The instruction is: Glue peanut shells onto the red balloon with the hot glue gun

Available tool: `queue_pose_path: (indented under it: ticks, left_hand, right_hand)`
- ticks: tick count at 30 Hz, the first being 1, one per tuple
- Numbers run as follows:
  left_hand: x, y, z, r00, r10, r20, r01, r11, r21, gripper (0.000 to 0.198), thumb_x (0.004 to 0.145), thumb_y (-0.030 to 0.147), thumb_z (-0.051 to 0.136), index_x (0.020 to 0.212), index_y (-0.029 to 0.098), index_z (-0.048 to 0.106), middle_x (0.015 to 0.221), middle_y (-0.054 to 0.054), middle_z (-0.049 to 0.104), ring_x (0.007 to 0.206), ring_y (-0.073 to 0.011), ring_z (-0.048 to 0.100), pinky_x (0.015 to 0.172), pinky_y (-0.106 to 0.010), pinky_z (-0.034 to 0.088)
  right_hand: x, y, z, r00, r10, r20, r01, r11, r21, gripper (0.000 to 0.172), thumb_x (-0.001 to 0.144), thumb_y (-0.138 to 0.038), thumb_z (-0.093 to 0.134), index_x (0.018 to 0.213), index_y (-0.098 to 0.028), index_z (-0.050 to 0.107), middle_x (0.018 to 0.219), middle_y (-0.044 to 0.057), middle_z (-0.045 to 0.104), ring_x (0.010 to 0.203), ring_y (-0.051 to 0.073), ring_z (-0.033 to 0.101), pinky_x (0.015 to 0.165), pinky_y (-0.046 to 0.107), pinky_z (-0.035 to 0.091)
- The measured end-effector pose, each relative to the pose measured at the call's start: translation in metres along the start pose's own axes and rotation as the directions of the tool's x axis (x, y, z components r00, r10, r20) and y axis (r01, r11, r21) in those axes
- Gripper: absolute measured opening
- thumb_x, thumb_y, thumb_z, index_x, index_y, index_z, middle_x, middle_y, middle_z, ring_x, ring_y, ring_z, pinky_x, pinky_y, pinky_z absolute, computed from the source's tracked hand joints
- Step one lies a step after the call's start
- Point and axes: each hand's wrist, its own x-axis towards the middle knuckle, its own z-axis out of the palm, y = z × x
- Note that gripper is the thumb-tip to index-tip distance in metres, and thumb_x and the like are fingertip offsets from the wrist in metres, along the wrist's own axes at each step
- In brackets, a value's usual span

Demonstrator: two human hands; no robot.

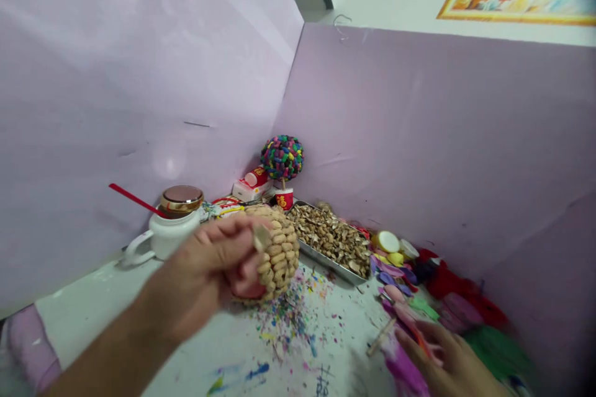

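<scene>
My left hand (205,267) pinches a small, pale piece of shell (261,237) between thumb and fingertip. Right behind it is a ball covered in rows of peanuts (280,254), partly hidden by that hand; whether the hand's lower fingers touch the ball I cannot tell. At the lower right my right hand (437,353) is smeared by motion, its fingers at a red-orange thing (418,338) whose kind does not show. A short wooden stick (382,336) and purple material (403,366) lie beside that hand.
A metal tray (333,265) heaped with shells stands behind the ball. A colourful ball tree (282,157) in a red cup is at the back corner. On the left stands a white mug (172,236). Coloured crumbs (291,316) litter the table; balloons (395,276) lie right.
</scene>
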Motion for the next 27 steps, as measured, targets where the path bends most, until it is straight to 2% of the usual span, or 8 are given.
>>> queue_pose_path:
  ticks: [2,4,6,10,14,18,21,27]
  left_hand:
    - [0.015,0.02,-0.017,0.963,0.217,-0.161,-0.213,0.976,0.039,0.011,0.057,0.02,0.071,0.064,0.015,0.064,0.053,0.0,0.051,0.045,-0.0066,0.042,0.037,-0.015,0.03]
    - [0.034,0.029,-0.034,0.879,0.382,-0.285,-0.354,0.924,0.146,0.013,0.056,0.016,0.07,0.068,0.014,0.066,0.059,0.0,0.055,0.047,-0.0064,0.044,0.038,-0.015,0.032]
    - [0.051,0.026,-0.051,0.83,0.439,-0.344,-0.382,0.897,0.224,0.017,0.056,0.016,0.07,0.071,0.013,0.066,0.057,0.001,0.055,0.048,-0.0064,0.046,0.04,-0.014,0.034]
    - [0.071,0.005,-0.074,0.805,0.438,-0.4,-0.339,0.893,0.296,0.02,0.055,0.018,0.072,0.073,0.011,0.067,0.051,0.003,0.055,0.045,-0.0054,0.044,0.041,-0.014,0.034]
    - [0.077,-0.01,-0.086,0.844,0.313,-0.435,-0.278,0.95,0.144,0.017,0.058,0.012,0.071,0.074,0.011,0.065,0.048,0.003,0.053,0.044,-0.0049,0.043,0.041,-0.012,0.033]
    - [0.077,-0.015,-0.084,0.894,0.204,-0.398,-0.22,0.975,0.005,0.005,0.066,0.008,0.062,0.069,0.012,0.06,0.052,0.002,0.051,0.045,-0.0054,0.045,0.04,-0.012,0.034]
    - [0.076,-0.017,-0.07,0.921,0.162,-0.354,-0.2,0.977,-0.072,0.008,0.069,0.005,0.058,0.066,0.012,0.057,0.057,0.001,0.051,0.047,-0.0056,0.047,0.041,-0.012,0.036]
    - [0.086,-0.031,-0.019,0.98,0.074,-0.183,-0.1,0.985,-0.138,0.009,0.072,0.004,0.054,0.067,0.011,0.056,0.058,-0.001,0.051,0.051,-0.0076,0.048,0.044,-0.015,0.039]
  right_hand:
    - [-0.014,-0.04,0.007,0.984,0.009,0.18,-0.058,0.961,0.27,0.048,0.059,-0.056,0.062,0.093,-0.022,0.066,0.106,0.012,0.066,0.095,0.031,0.061,0.078,0.038,0.049]
    - [-0.026,-0.079,0.024,0.931,-0.072,0.358,-0.13,0.849,0.511,0.051,0.067,-0.054,0.061,0.108,-0.023,0.059,0.12,0.011,0.059,0.108,0.028,0.055,0.084,0.036,0.047]
    - [-0.034,-0.108,0.05,0.878,-0.133,0.461,-0.24,0.709,0.663,0.067,0.064,-0.054,0.065,0.12,-0.021,0.049,0.128,0.015,0.051,0.113,0.03,0.051,0.084,0.04,0.047]
    - [-0.029,-0.137,0.101,0.877,-0.253,0.408,-0.237,0.51,0.827,0.105,0.044,-0.048,0.081,0.133,-0.019,0.032,0.138,0.017,0.038,0.121,0.033,0.041,0.094,0.046,0.038]
    - [-0.02,-0.15,0.125,0.837,-0.43,0.338,-0.22,0.3,0.928,0.116,0.041,-0.042,0.084,0.138,-0.023,0.023,0.142,0.013,0.033,0.125,0.03,0.037,0.1,0.044,0.032]
    - [-0.024,-0.154,0.127,0.855,-0.438,0.278,-0.223,0.175,0.959,0.117,0.038,-0.043,0.084,0.137,-0.025,0.024,0.139,0.012,0.039,0.125,0.032,0.037,0.101,0.047,0.031]
    - [-0.032,-0.143,0.118,0.859,-0.409,0.308,-0.271,0.148,0.951,0.109,0.045,-0.044,0.082,0.136,-0.029,0.024,0.138,0.009,0.04,0.124,0.031,0.04,0.098,0.045,0.036]
    - [-0.04,-0.103,0.088,0.859,-0.258,0.443,-0.395,0.219,0.892,0.074,0.064,-0.059,0.062,0.129,-0.033,0.036,0.127,0.008,0.054,0.101,0.031,0.059,0.068,0.042,0.052]
